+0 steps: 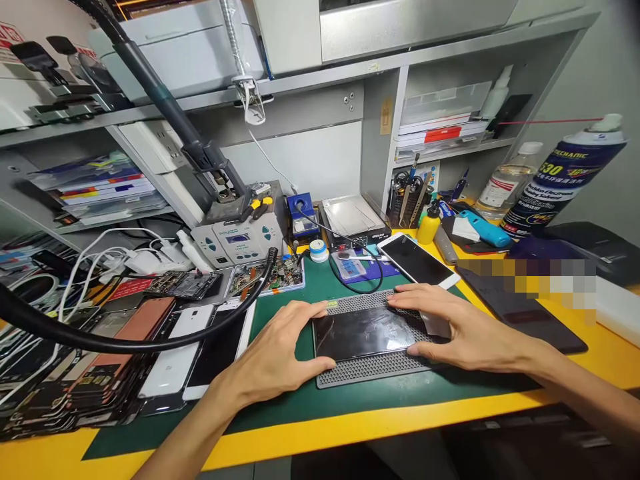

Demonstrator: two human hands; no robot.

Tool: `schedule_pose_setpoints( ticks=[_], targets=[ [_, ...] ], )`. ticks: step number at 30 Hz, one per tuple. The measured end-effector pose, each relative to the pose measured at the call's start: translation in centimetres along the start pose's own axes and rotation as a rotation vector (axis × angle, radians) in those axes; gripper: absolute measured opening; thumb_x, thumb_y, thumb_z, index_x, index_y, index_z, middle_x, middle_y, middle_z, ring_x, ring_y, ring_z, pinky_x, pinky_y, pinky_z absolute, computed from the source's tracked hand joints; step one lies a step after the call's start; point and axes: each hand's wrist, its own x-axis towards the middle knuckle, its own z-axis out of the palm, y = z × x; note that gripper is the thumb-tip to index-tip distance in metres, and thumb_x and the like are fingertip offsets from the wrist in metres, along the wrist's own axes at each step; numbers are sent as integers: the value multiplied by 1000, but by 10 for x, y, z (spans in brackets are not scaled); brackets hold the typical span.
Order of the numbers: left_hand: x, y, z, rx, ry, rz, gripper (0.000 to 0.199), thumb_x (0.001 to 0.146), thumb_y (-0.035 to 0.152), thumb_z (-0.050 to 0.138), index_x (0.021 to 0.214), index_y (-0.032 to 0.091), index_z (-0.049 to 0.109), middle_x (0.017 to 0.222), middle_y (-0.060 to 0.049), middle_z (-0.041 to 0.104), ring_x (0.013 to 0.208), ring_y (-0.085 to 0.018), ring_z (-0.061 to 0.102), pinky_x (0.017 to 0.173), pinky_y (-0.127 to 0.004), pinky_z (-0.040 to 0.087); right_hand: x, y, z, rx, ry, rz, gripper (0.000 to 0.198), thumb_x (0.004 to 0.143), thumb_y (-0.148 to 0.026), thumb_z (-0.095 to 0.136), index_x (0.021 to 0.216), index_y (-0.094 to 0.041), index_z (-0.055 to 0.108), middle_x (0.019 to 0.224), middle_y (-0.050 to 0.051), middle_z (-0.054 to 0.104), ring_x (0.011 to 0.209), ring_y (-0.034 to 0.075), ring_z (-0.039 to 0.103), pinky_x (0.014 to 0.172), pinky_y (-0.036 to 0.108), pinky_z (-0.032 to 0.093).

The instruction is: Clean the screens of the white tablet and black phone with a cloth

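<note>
A black phone [367, 333] with a cracked, scratched face lies flat on a grey perforated pad [370, 370] on the green mat [300, 400]. My left hand [277, 350] rests at the phone's left end, thumb on its near corner and fingers at the far corner. My right hand [450, 327] lies across the phone's right end, fingers spread over the far edge and thumb at the near edge. Both hands press or hold the phone at its ends.
A pile of phones and back covers [125, 360] fills the left. A black hose [150, 340] arcs over them. A soldering station [240, 240], parts tray [265, 277], white phone [417, 260], spray can [560, 180], bottle [505, 183] and dark tablet [520, 310] stand around.
</note>
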Motion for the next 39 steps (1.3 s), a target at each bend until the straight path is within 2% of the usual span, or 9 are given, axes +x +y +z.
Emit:
schedule_pose_setpoints(
  ticks=[11, 23, 28, 39],
  targets=[
    [2, -2, 1, 6, -16, -11, 74, 85, 48, 74, 149, 35, 38, 140, -2, 55, 133, -22, 50, 116, -38, 40, 0, 5, 5, 27, 2, 32, 66, 82, -53, 75, 142, -32, 57, 151, 9, 52, 144, 37, 40, 118, 63, 35],
    [-2, -11, 7, 112, 1, -46, 71, 88, 56, 67, 150, 43, 34, 148, 2, 51, 138, -24, 49, 115, -42, 43, 0, 3, 4, 51, 16, -16, 69, 78, -49, 81, 139, -24, 60, 146, 13, 55, 141, 33, 43, 115, 52, 40],
    [-1, -13, 8, 165, 26, -26, 68, 88, 58, 66, 148, 43, 37, 147, 2, 53, 137, -24, 52, 113, -41, 47, 0, 2, 3, 68, 13, -42, 67, 79, -46, 81, 138, -25, 59, 143, 11, 57, 141, 30, 42, 115, 49, 39],
    [-1, -15, 9, 157, 5, -32, 64, 89, 58, 65, 145, 43, 38, 148, 3, 51, 138, -21, 50, 117, -40, 43, 0, 1, 4, 73, 28, -54, 65, 79, -41, 81, 138, -24, 59, 142, 12, 58, 140, 31, 43, 113, 50, 42]
  ],
)
